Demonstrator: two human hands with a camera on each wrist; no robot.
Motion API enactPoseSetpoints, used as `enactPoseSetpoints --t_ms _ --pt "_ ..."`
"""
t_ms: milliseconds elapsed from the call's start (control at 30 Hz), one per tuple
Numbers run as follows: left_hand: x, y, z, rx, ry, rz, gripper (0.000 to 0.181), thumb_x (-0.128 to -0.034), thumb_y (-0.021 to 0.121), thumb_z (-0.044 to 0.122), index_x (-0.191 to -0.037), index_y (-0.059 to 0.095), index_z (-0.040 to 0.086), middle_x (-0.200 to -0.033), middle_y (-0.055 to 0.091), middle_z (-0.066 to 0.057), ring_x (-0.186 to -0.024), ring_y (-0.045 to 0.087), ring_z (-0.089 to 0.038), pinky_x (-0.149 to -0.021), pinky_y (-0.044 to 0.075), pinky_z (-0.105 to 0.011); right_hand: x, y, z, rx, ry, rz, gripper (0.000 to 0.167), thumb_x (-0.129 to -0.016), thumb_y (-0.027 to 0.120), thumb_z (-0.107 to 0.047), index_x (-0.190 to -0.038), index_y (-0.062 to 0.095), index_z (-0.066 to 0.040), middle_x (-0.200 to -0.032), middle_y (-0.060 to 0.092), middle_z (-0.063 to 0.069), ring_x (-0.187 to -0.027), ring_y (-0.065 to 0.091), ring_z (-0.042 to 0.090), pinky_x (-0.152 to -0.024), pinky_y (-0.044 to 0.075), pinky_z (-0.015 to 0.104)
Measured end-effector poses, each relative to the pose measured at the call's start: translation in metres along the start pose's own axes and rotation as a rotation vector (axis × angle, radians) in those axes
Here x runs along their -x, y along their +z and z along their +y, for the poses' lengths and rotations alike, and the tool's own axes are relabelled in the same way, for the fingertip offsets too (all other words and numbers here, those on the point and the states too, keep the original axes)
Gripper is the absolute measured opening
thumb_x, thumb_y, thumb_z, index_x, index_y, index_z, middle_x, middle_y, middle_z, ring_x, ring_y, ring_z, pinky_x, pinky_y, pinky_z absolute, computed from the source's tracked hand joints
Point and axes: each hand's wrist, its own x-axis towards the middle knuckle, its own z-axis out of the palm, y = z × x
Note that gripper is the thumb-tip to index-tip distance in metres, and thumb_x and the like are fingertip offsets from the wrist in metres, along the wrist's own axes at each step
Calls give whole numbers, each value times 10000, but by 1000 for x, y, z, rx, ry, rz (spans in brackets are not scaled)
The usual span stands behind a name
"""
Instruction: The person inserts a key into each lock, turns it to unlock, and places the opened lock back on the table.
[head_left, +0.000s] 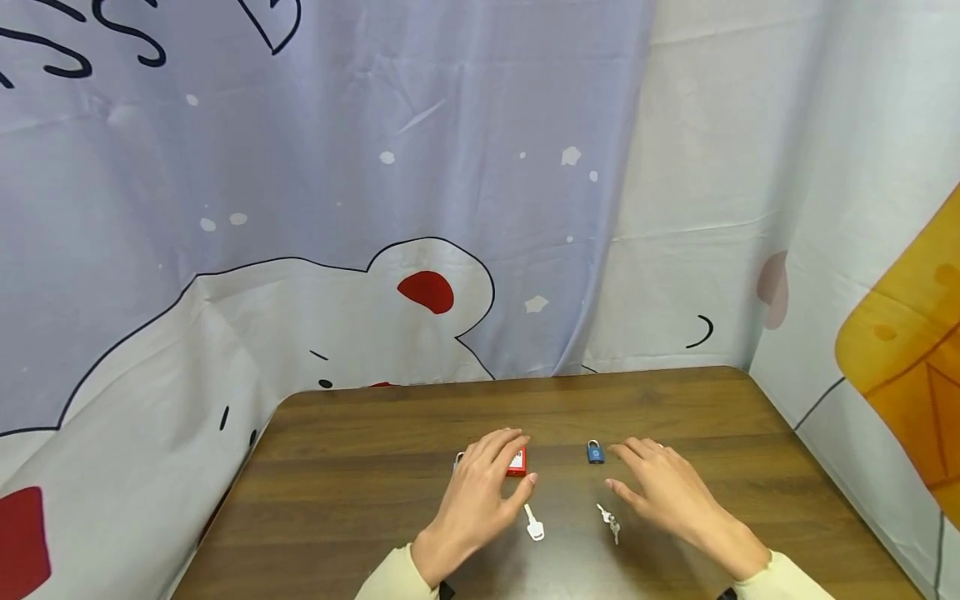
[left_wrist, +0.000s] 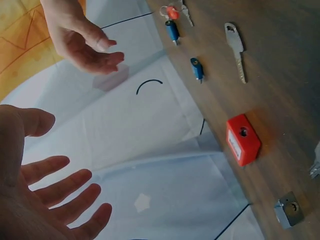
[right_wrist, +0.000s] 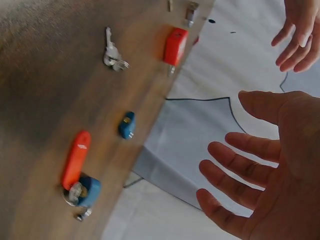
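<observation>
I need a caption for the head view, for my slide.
Left hand and right hand open above a table with a red padlock, blue padlock and keys.

Looking in now on a curtained-off corner, hard to call home or studio, walled by cartoon-printed curtains (head_left: 517,200) hanging right behind and beside a round-cornered wood-grain table (head_left: 360,450).

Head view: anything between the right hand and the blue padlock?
Nothing visible: only bare tabletop shows between the right hand and the blue padlock just to its left. The small keys lie lower in the picture, off that line.
</observation>
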Motion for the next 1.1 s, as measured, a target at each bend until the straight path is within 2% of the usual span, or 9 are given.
enactPoseSetpoints --t_ms 100,333,433,600,767,967,1100 --pt "4 2 -1 -15 15 -15 465 -862 695 335 -1281 612 151 -1311 621 -22 -1231 577 -204 -1002 482 -414 2 6 -2 -10 55 -63 407 -820 766 -386 -1124 684 -128 -1063 691 16 -991 661 255 -815 546 464" --pt "14 5 -3 -42 35 -24 444 -849 703 316 -1253 623 151 -1287 625 -6 -1203 586 -206 -1001 483 -407 6 18 -7 -68 184 -237 349 -823 758 -407 -1032 691 -136 -958 668 -40 -886 665 210 -677 544 425" --pt "17 6 -4 -47 41 -18 440 -837 714 294 -1245 627 153 -1279 627 5 -1196 589 -205 -993 486 -399 8 26 -9 -87 217 -287 329 -810 771 -407 -990 692 -143 -933 661 -57 -864 657 193 -665 541 419" --pt "20 6 -3 -43 38 -25 440 -837 718 297 -1248 616 181 -1289 622 18 -1196 591 -196 -989 488 -393 11 36 -10 -79 252 -301 272 -767 807 -389 -852 659 -177 -833 670 -64 -775 649 178 -644 523 431" --pt "20 6 -2 -42 39 -27 439 -842 714 315 -1249 613 187 -1299 618 19 -1200 590 -198 -995 487 -394 12 41 -10 -67 287 -321 330 -726 824 -429 -692 566 -226 -681 587 -84 -650 555 127 -576 455 406" --pt "23 5 0 -43 53 -35 440 -845 709 332 -1243 625 165 -1307 616 2 -1207 591 -202 -1007 481 -385 15 47 -10 -83 298 -329 291 -683 848 -422 -688 612 -251 -693 635 -89 -644 579 127 -563 464 414" --pt "26 7 1 -51 68 -40 445 -844 708 336 -1241 632 149 -1297 624 -7 -1200 594 -197 -1000 483 -375 19 51 -11 -89 308 -321 327 -676 859 -391 -655 567 -248 -653 582 -98 -611 540 125 -531 430 391"
